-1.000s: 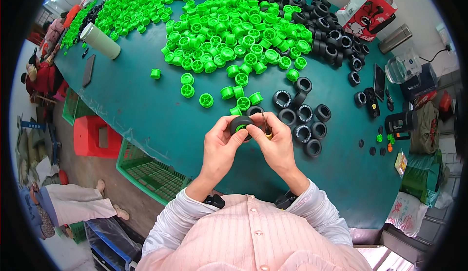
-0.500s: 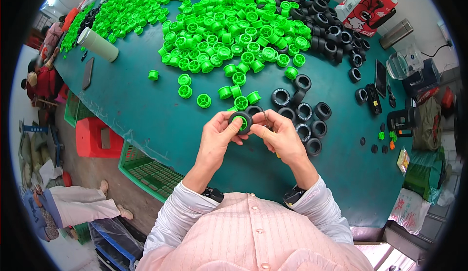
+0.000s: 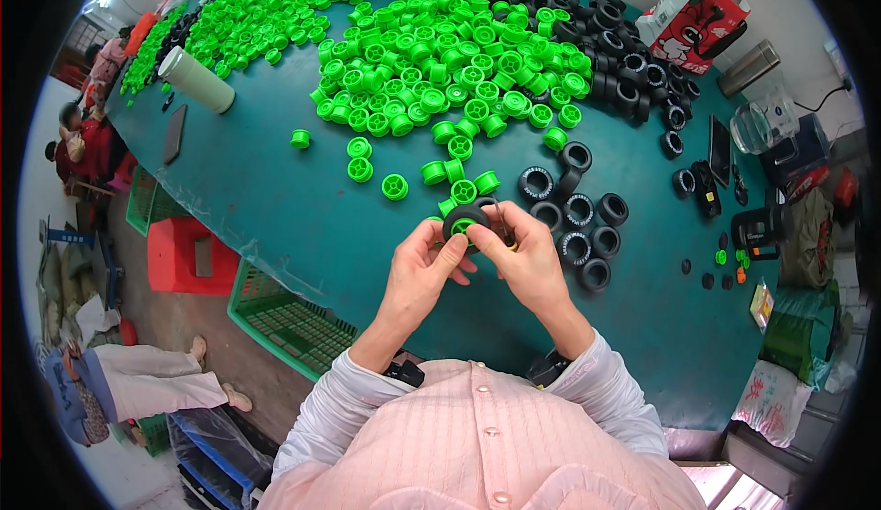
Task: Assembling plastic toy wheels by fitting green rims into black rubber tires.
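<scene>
In front of my chest, my left hand (image 3: 420,267) grips a small toy wheel, a black rubber tire (image 3: 465,220) around a green plastic rim (image 3: 463,227). The right thumb presses at the rim's face. My right hand (image 3: 529,262) is closed on a thin metal tool (image 3: 498,214); a bit of yellow shows beneath the fingers, and most of the tool is hidden. Just beyond the hands lie loose green rims (image 3: 463,190). To the right of them is a cluster of black tires (image 3: 578,209), some with pale lettering.
A big heap of green rims (image 3: 431,69) covers the far middle of the green table (image 3: 275,207), beside piled black tires (image 3: 633,69). A white cup (image 3: 197,80) and phone (image 3: 174,134) are at left. Green crates (image 3: 284,317) and a red stool (image 3: 188,255) stand beyond the left edge.
Both hands and the wheel have shifted slightly right. The wheel has tilted, so its rim faces more toward me, and the right thumb has moved onto it.
</scene>
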`<state>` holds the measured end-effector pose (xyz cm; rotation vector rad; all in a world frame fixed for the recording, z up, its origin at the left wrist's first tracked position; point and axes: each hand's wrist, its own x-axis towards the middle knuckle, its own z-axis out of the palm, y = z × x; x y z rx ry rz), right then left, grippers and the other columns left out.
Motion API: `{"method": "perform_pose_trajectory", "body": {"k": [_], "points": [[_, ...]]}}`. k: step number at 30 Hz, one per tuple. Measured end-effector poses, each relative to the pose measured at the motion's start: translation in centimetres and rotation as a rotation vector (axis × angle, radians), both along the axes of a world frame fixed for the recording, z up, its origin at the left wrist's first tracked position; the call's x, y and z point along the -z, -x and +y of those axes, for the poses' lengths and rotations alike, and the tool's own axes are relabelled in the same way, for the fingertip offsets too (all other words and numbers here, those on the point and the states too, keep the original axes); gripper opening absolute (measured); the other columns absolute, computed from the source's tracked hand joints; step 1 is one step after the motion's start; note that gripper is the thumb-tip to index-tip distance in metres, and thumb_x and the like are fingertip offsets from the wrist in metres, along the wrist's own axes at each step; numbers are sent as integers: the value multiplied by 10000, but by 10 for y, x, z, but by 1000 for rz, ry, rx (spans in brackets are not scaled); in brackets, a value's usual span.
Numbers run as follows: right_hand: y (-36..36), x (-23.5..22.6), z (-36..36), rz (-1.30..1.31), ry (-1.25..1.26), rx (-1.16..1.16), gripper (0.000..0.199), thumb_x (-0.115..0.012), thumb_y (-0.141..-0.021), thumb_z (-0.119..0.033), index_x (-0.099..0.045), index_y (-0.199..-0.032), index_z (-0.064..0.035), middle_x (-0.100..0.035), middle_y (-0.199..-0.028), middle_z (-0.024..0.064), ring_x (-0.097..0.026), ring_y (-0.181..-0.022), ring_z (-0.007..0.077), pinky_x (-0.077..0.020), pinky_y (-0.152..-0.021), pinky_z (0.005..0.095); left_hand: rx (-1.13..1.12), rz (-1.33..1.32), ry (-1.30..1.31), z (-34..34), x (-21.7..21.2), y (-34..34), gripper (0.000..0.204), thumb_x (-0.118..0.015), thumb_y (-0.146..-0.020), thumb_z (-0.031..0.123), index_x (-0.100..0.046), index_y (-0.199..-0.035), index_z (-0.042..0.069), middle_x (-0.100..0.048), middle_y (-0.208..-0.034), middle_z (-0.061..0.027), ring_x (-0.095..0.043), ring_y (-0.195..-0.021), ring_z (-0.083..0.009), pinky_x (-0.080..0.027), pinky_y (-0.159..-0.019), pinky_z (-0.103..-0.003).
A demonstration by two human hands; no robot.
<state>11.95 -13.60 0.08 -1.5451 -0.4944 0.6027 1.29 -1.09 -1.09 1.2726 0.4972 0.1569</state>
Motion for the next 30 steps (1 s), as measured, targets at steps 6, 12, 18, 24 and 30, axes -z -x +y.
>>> {"method": "perform_pose_trajectory", "body": {"k": [6,12,18,24,30], "points": [[2,-13,-2,36,44,-90,219,-651,-967,-214,-619,-961,2,-615,-669,-11,-514,-553,64,-388,-493,245,43,-88,-179,6,2,0,333,-612,-1011,302,-579,-1123,-9,-658,-892,-46,-642,-750,-113,-514,-643,-245],[-1,-8,-5,362,-65,-126,241,-580,-1022,-298,-613,-1009,-60,-572,-634,-27,-438,-491,17,-298,-420,210,62,-169,-35,9,12,-2,321,-612,-1008,326,-585,-1069,12,-650,-832,-32,-620,-692,-96,-495,-603,-233],[-18,-4,1,81,138,-98,125,-605,-992,-141,-620,-916,-42,-537,-623,-46,-451,-495,19,-307,-425,203,131,-43,26,8,25,-14,339,-637,-992,205,-556,-1261,14,-637,-1060,-40,-627,-879,-110,-551,-707,-266],[-20,-12,1,51,140,-224,103,-609,-968,-73,-558,-902,-14,-554,-666,-24,-470,-518,17,-307,-439,193,116,-217,119,13,11,-8,375,-635,-999,237,-542,-1291,22,-642,-1094,-37,-623,-945,-96,-545,-709,-257],[4,5,13,-51,2,-127,193,-637,-928,2,-510,-1074,4,-568,-842,-2,-487,-695,34,-371,-573,176,-154,-154,47,3,6,-10,239,-617,-1001,195,-592,-1155,14,-665,-1000,-23,-627,-896,-86,-548,-718,-253]]}}
